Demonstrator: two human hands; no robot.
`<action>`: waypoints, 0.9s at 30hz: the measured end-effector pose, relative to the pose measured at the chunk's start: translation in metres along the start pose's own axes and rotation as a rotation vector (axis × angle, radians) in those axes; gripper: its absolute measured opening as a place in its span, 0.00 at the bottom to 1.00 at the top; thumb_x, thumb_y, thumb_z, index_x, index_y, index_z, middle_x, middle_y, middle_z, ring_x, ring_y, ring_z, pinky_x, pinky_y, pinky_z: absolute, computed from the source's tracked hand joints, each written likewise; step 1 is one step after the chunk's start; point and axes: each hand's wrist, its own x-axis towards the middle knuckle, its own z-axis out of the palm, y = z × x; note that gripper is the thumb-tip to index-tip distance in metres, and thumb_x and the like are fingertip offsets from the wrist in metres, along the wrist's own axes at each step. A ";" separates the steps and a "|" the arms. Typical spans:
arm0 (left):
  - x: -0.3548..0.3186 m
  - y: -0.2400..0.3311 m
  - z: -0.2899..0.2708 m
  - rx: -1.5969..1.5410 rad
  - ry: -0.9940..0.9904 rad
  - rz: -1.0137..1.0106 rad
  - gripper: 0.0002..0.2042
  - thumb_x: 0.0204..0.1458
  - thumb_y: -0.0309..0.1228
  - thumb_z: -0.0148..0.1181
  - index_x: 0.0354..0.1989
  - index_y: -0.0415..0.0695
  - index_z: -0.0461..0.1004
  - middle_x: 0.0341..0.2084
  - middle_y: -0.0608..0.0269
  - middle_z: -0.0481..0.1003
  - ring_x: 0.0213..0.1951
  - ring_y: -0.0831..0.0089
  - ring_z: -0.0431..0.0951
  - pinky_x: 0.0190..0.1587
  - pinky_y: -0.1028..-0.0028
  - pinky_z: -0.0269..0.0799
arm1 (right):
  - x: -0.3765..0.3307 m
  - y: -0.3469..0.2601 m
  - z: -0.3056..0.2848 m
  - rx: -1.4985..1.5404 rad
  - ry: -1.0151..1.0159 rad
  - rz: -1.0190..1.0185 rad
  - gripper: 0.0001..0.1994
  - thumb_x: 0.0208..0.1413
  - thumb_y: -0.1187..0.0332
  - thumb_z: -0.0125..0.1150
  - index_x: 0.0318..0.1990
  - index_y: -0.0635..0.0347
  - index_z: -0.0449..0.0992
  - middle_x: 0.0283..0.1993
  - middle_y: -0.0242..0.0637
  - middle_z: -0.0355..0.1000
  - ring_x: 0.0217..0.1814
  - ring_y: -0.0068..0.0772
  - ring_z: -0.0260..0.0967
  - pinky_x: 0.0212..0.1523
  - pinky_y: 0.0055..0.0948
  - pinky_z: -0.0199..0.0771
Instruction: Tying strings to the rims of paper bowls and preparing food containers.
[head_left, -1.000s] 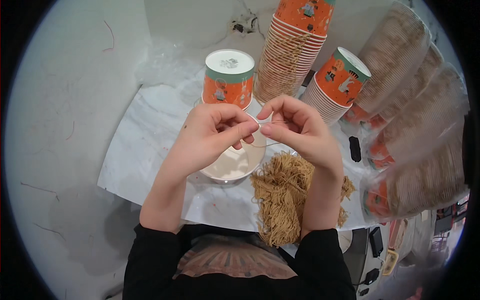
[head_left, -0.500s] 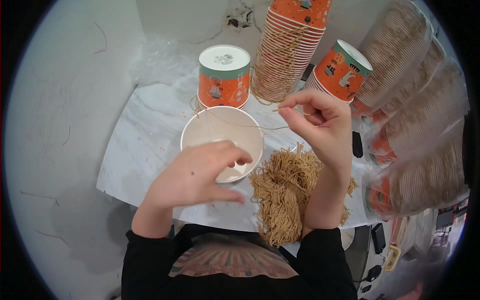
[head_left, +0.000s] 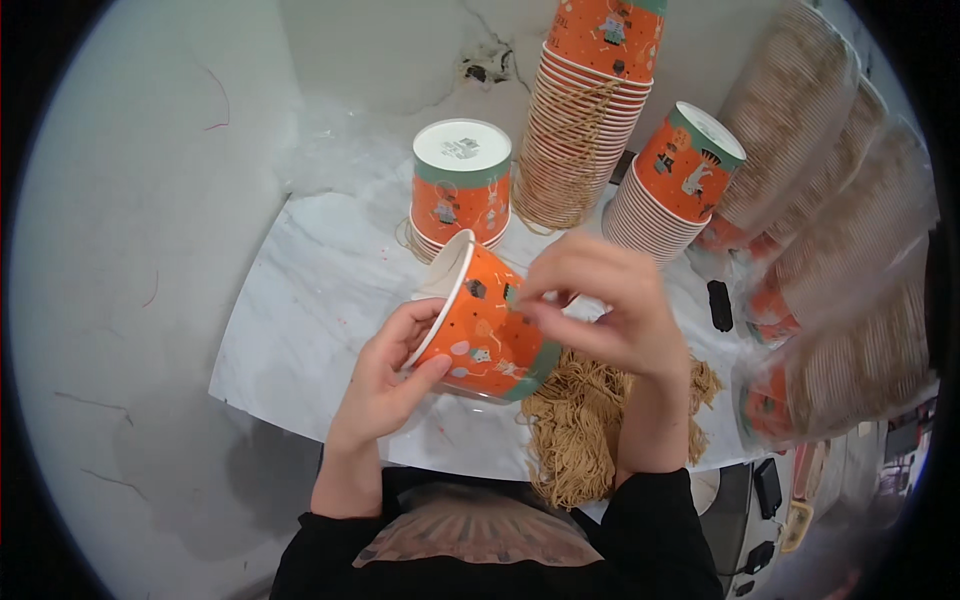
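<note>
My left hand (head_left: 385, 375) grips a paper bucket (head_left: 485, 330) by its white rim, fingers inside and thumb on the outer wall. The bucket is orange with a green band at its base and printed figures, and it lies tilted with its mouth toward the left. At the outer wall, the fingers of my right hand (head_left: 600, 305) are pinched together and somewhat blurred. The thin tan cord in that pinch is hardly visible now. Below my right wrist lies a heap of tan cords (head_left: 575, 430).
Behind stand a short stack of upturned buckets (head_left: 461, 190), a tall stack wound with cord (head_left: 585, 130) and another stack (head_left: 675, 180). Bagged stacks (head_left: 800, 200) fill the right side. A small black object (head_left: 719, 306) lies on the marbled white tabletop (head_left: 290, 310).
My left hand has taken hold of the bucket and tipped it, turning its outer wall toward my right hand. The right hand has moved down and left to that wall.
</note>
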 end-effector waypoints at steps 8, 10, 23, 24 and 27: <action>-0.007 -0.005 0.010 -0.295 0.143 0.037 0.31 0.54 0.20 0.62 0.66 0.34 0.56 0.59 0.53 0.68 0.61 0.71 0.69 0.62 0.71 0.66 | 0.007 -0.002 0.037 -0.100 -0.129 -0.141 0.09 0.43 0.75 0.70 0.33 0.57 0.78 0.43 0.32 0.78 0.37 0.34 0.73 0.37 0.28 0.74; -0.007 -0.002 0.011 -0.340 0.155 0.020 0.34 0.53 0.21 0.64 0.68 0.37 0.54 0.59 0.53 0.68 0.61 0.70 0.69 0.62 0.70 0.66 | 0.007 -0.001 0.041 -0.107 -0.121 -0.163 0.09 0.43 0.75 0.70 0.33 0.57 0.78 0.43 0.32 0.78 0.37 0.34 0.73 0.37 0.28 0.74; -0.010 -0.023 0.008 -0.301 0.148 0.075 0.32 0.56 0.18 0.58 0.69 0.39 0.52 0.60 0.53 0.66 0.61 0.68 0.69 0.62 0.67 0.70 | 0.007 -0.004 0.048 -0.152 -0.149 -0.135 0.09 0.44 0.74 0.70 0.33 0.58 0.77 0.44 0.34 0.79 0.39 0.36 0.76 0.37 0.30 0.76; -0.010 -0.023 0.010 -0.305 0.148 0.082 0.31 0.57 0.17 0.57 0.68 0.39 0.52 0.60 0.53 0.66 0.61 0.68 0.69 0.62 0.67 0.70 | 0.006 -0.003 0.048 -0.152 -0.152 -0.132 0.09 0.44 0.74 0.70 0.33 0.58 0.77 0.44 0.34 0.79 0.39 0.36 0.76 0.37 0.30 0.76; -0.007 -0.025 0.009 -0.275 0.148 0.083 0.30 0.57 0.16 0.56 0.68 0.38 0.53 0.60 0.53 0.66 0.60 0.68 0.70 0.61 0.67 0.71 | 0.005 -0.001 0.049 -0.150 -0.185 -0.058 0.09 0.44 0.74 0.70 0.33 0.59 0.76 0.44 0.34 0.79 0.39 0.37 0.77 0.37 0.30 0.77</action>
